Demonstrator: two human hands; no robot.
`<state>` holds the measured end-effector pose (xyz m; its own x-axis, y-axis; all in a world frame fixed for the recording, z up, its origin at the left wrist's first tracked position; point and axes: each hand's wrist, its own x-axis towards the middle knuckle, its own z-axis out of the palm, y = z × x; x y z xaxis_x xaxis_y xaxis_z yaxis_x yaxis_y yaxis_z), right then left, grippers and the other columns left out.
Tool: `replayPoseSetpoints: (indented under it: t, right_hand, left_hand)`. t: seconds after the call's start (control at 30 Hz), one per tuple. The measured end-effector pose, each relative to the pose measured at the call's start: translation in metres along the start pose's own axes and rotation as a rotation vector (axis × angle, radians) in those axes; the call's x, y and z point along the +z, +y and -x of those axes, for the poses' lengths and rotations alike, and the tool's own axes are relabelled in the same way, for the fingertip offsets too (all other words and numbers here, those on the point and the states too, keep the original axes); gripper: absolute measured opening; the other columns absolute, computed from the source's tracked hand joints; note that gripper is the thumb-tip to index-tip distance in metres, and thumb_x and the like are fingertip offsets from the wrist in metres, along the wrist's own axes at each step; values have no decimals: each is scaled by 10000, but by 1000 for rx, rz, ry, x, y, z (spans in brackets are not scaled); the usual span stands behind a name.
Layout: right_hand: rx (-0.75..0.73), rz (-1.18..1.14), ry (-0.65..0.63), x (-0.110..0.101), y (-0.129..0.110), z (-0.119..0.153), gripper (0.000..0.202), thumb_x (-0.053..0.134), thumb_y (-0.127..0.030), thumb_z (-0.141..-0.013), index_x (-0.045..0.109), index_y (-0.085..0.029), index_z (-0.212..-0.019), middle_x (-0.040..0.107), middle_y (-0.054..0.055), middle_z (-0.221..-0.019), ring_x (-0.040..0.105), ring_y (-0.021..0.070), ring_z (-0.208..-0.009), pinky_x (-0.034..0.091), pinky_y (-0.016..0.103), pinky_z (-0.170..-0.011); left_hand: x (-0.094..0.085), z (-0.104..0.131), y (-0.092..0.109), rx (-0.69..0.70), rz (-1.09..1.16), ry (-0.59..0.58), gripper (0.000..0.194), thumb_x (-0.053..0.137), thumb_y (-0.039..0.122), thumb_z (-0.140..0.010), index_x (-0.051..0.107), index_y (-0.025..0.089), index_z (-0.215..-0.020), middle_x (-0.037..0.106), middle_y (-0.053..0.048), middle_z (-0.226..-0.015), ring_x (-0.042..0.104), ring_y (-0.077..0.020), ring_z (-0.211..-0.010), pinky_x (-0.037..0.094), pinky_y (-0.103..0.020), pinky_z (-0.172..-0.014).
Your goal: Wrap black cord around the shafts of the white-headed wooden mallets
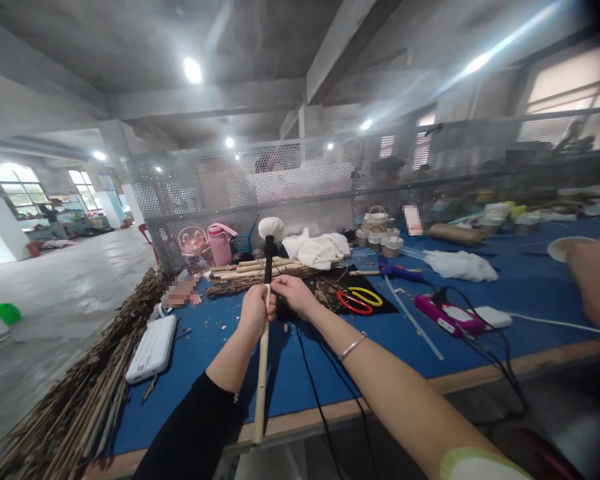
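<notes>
A pale wooden stick [261,387] stands upright before me, its lower end near the table's front edge. Its upper part is wrapped in black, and a white cloth-covered ball [271,229] tops it. My left hand [256,308] is closed around the stick just below the black part. Close beside it, my right hand [294,295] pinches at the lower end of the black wrapping; whatever lies between its fingers is hidden. Scissors with red and yellow handles [360,300] lie on a black cloth right of my hands.
Dried plant stalks [75,393] line the left edge, beside a white power bank [153,349]. Behind are wooden sticks [253,268] and white cloth [317,248]. A blue glue gun [399,270], a magenta device [450,316] and cables lie right. Another person's hand [597,283] holds a bowl.
</notes>
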<state>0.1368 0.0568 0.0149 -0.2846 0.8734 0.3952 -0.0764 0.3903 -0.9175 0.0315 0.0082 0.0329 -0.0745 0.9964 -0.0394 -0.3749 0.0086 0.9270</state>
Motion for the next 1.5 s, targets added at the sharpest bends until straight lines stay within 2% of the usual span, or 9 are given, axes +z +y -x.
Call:
replayPoseSetpoints:
  t: [0.1, 0.23, 0.3, 0.43, 0.6, 0.77, 1.07, 1.33, 1.5]
  right_hand:
    - [101, -74, -46, -7, -8, 4, 238, 628, -361, -682, 510, -155, -688, 407, -74, -476, 296, 50, -405, 230, 187, -401]
    - [299, -233, -327, -21, -21, 9, 311, 623, -399, -711, 525, -181, -911, 267, -123, -411, 134, 38, -330, 92, 178, -333]
    - [317, -300, -366, -24, -25, 10, 342, 640, -381, -699, 524, -179, -950, 265, -126, -415, 124, 32, -326, 79, 175, -325]
    - [300, -255, -305, -20, -24, 9, 251, 637, -339, -683, 525, -153, -809, 409, -84, -449, 218, 27, -310, 93, 187, -315]
    - [305, -96, -201, -18, -21, 7, 174, 606, -283, -699, 508, -142, -673, 352, -86, -391, 222, 28, -307, 91, 194, -330]
    - [327, -127, -210, -26, -23, 7, 193, 616, -309, -701, 512, -146, -693, 383, -77, -426, 221, 28, -317, 89, 197, -329]
    - [284, -260, -244, -24, -22, 9, 235, 640, -298, -674, 588, -139, -838, 343, -92, -430, 170, 22, -333, 62, 203, -337]
    - [356, -410, -333, -30, -12, 7, 286, 661, -331, -670, 558, -147, -863, 248, -118, -441, 111, 24, -355, 46, 174, -342]
    - [310, -204, -217, -30, -14, 6, 198, 637, -303, -679, 524, -140, -684, 343, -90, -415, 181, 23, -326, 77, 193, -328]
  left_hand:
    - [1, 3, 0, 13, -19, -29, 124, 445, 279, -676, 405, 176, -619, 445, 38, -463, 283, -39, -298, 177, -173, -291]
    - [4, 7, -1, -103, -31, -134, 195, 410, 330, -712, 406, 175, -593, 397, 56, -467, 219, -25, -300, 145, -170, -293]
    - [6, 9, -3, -145, -43, -180, 213, 391, 352, -730, 414, 179, -609, 387, 63, -471, 197, -28, -299, 132, -175, -297]
    - [9, 12, -14, 74, -309, -36, 259, 349, 382, -785, 447, 187, -645, 451, 36, -474, 339, -76, -329, 248, -208, -341]
    - [7, 15, -21, 418, -690, 176, 204, 519, 369, -737, 508, 171, -692, 518, 22, -539, 464, -103, -503, 346, -214, -494]
    - [6, 16, -18, 419, -711, 81, 188, 604, 311, -679, 546, 153, -761, 566, 23, -559, 485, -96, -498, 361, -202, -513]
    - [6, 15, -18, 401, -551, 109, 213, 550, 356, -738, 556, 150, -789, 545, 31, -531, 441, -77, -416, 335, -186, -430]
    - [1, 12, -20, 301, -506, -99, 307, 448, 447, -796, 550, 159, -767, 529, 26, -482, 447, -96, -351, 331, -205, -378]
    - [4, 16, -20, 440, -763, 97, 260, 561, 423, -723, 556, 164, -698, 530, 21, -494, 478, -104, -462, 338, -206, -475]
